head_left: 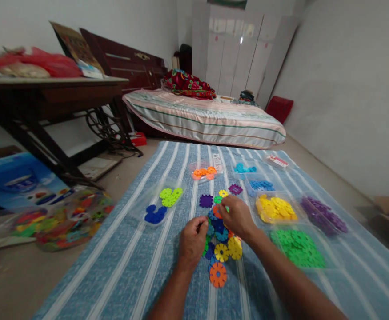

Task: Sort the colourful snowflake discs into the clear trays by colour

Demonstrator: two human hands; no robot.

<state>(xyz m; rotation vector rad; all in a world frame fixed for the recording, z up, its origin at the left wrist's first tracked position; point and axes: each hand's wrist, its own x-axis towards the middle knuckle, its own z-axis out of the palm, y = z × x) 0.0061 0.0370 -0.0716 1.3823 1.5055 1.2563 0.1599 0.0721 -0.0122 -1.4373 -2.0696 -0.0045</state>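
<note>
A pile of notched plastic discs (219, 235) in blue, teal, yellow, orange and green lies on the striped cloth between my hands. At its left side is my left hand (193, 240), thumb and fingers pinched together; whatever they hold is hidden. My right hand (237, 215) reaches over the far right of the pile with closed fingers. An orange-red disc (216, 211) shows at those fingertips, but I cannot tell whether it is gripped. Just beyond are a purple square piece (206, 201), a purple disc (235, 189) and a small yellow disc (223, 194). An orange disc (218, 274) lies nearest me.
Clear trays hold yellow (277, 209), green (297, 249), purple (324, 215) and blue pieces (261, 186) on the right. Lime discs (170, 197) and dark blue discs (155, 214) share a tray at left. Orange discs (205, 172) sit farther back. A bed (207, 116) stands beyond.
</note>
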